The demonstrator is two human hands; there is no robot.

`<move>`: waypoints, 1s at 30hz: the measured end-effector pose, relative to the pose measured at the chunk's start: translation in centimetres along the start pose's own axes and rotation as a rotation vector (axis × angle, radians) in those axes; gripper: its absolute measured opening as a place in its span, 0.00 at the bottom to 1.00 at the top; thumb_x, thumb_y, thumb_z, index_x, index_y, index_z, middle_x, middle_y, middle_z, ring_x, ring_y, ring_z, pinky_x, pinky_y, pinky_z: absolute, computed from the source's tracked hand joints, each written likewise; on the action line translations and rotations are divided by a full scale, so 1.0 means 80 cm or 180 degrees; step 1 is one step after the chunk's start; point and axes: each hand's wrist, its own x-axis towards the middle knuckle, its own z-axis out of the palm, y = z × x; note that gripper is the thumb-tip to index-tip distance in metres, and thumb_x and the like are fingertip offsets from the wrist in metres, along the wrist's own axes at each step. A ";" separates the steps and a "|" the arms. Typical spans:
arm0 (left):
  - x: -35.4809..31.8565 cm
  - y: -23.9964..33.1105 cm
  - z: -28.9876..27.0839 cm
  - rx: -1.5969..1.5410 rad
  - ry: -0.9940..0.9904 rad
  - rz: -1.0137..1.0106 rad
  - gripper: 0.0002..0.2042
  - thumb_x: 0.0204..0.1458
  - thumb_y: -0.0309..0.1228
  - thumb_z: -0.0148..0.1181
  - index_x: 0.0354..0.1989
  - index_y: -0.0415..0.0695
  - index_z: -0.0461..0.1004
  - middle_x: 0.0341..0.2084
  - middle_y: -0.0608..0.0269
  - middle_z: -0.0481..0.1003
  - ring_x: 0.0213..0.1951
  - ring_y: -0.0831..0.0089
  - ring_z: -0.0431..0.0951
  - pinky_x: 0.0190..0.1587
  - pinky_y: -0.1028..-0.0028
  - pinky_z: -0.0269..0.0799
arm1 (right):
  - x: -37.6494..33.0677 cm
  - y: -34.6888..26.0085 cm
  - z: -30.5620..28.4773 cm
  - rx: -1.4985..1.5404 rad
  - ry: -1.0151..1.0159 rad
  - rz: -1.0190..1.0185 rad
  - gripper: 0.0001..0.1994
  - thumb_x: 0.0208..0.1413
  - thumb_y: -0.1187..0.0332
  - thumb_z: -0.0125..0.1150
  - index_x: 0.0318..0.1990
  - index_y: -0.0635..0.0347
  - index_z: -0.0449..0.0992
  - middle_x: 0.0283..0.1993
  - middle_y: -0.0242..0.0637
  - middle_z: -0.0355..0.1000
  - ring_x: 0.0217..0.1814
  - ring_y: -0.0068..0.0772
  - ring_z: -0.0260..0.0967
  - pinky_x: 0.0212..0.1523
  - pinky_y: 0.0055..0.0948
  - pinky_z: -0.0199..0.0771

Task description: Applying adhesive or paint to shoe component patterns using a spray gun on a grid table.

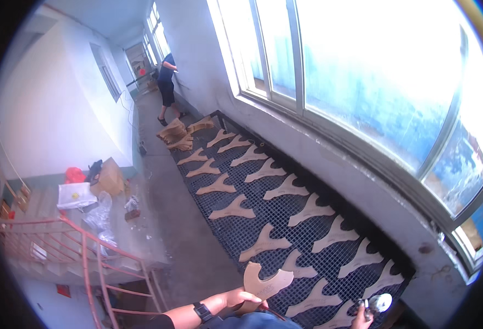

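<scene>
My left hand (242, 299), with a dark watch on its wrist, grips a tan Y-shaped board (269, 284) by its lower part. The board is raised over the near edge of a black mesh rack, its curved notch facing away from me. At the lower right my right hand (361, 319) is closed round a spray gun (380, 303) with a metal body and a white rounded cup. Beneath and beyond my hands, several similar Y-shaped boards (266, 241) lie flat in rows on the mesh rack (252, 219).
Stacked tan boards (174, 132) sit at the rack's far end. A person (166, 88) stands farther off by the wall. A large window (373, 77) runs along the right. On the left are a red stair railing (85, 241), a cardboard box (109, 176) and plastic bags (99, 214).
</scene>
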 end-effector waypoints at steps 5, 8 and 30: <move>0.004 0.017 -0.012 0.0043 -0.0123 0.0007 0.14 0.59 0.30 0.58 0.49 0.36 0.81 0.45 0.55 0.82 0.50 0.65 0.80 0.59 0.64 0.72 | -0.005 -0.016 0.018 0.0464 0.0009 -0.0941 0.14 0.66 0.65 0.64 0.50 0.65 0.84 0.49 0.38 0.82 0.50 0.26 0.75 0.50 0.27 0.74; -0.005 0.034 -0.024 0.0196 -0.0259 -0.0014 0.14 0.59 0.31 0.58 0.47 0.35 0.82 0.45 0.56 0.83 0.49 0.66 0.80 0.59 0.65 0.72 | -0.021 0.003 0.031 0.1540 0.0023 -0.0709 0.09 0.67 0.65 0.62 0.44 0.61 0.83 0.32 0.24 0.74 0.32 0.15 0.65 0.32 0.22 0.65; 0.126 0.044 0.091 0.0114 0.0862 -0.0775 0.37 0.43 0.30 0.62 0.64 0.26 0.63 0.40 0.37 0.79 0.42 0.48 0.82 0.51 0.58 0.78 | 0.096 -0.010 -0.090 0.0637 0.0695 0.0005 0.16 0.63 0.62 0.68 0.53 0.61 0.83 0.33 0.28 0.78 0.35 0.14 0.70 0.40 0.21 0.73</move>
